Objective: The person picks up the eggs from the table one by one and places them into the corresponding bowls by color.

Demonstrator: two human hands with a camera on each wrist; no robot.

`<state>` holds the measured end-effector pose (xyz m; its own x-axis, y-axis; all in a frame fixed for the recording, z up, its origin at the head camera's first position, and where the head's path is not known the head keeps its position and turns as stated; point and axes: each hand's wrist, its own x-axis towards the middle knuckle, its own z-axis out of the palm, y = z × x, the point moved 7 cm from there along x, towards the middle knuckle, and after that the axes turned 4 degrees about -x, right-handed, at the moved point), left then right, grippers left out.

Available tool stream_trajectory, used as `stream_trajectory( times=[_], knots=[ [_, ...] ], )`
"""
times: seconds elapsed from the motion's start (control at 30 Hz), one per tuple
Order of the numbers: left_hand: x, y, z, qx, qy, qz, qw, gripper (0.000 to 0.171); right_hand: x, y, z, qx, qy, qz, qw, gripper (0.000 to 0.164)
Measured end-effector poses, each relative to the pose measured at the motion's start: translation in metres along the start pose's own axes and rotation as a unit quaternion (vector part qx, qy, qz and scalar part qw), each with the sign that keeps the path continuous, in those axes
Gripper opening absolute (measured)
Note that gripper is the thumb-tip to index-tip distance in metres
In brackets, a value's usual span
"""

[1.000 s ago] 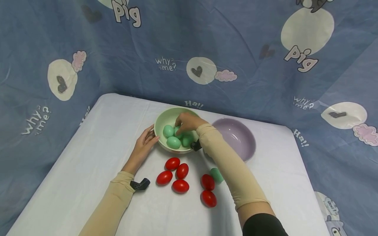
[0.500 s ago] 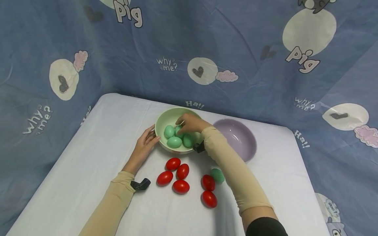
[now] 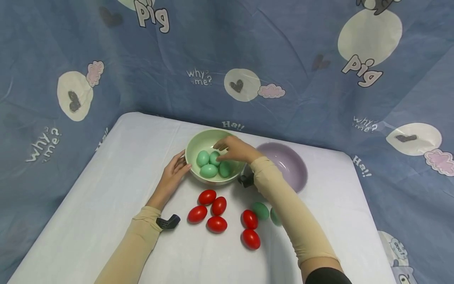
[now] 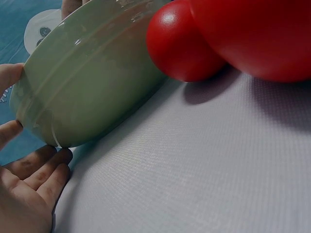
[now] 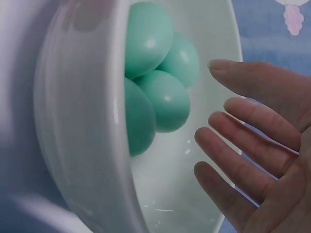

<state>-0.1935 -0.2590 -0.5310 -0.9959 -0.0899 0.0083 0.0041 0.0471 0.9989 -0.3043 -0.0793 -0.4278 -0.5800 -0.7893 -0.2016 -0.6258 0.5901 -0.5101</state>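
Observation:
A light green bowl [image 3: 196, 146] stands near the table's back edge, with several green eggs [image 3: 208, 170] in its bottom. My left hand [image 3: 172, 177] rests against the bowl's left outer wall; its straight, spread fingertips touch the wall in the left wrist view. Over the bowl's right side hovers my right hand [image 3: 238, 150]. In the right wrist view its fingers [image 5: 243, 167] are extended, apart from the eggs [image 5: 148, 41], and hold nothing. Several red eggs [image 3: 217, 224] lie on the white cloth in front of the bowl.
A purple bowl [image 3: 298, 167] stands to the right, partly behind my right forearm. Two green eggs [image 3: 260, 211] lie on the table by the right sleeve, one partly covered, beside two red eggs [image 3: 250, 239]. A blue printed curtain [image 3: 198, 47] hangs behind.
My right hand has drawn slightly right and up from the eggs, its fingers spreading. A second green egg on the table has come into view beside the sleeve. The left hand stays put.

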Motion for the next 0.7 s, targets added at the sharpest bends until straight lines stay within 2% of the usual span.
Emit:
stream_trajectory(
  times=[0.3, 0.7],
  knots=[
    [0.001, -0.001, -0.001, -0.005, 0.0, 0.003, 1.0, 0.064, -0.023, -0.007, 0.0, -0.004, 0.01, -0.002, 1.0, 0.05],
    [0.001, -0.001, 0.0, -0.001, 0.001, 0.006, 1.0, 0.065, -0.063, -0.012, 0.001, 0.011, 0.053, -0.025, 0.998, 0.049]
  ],
)
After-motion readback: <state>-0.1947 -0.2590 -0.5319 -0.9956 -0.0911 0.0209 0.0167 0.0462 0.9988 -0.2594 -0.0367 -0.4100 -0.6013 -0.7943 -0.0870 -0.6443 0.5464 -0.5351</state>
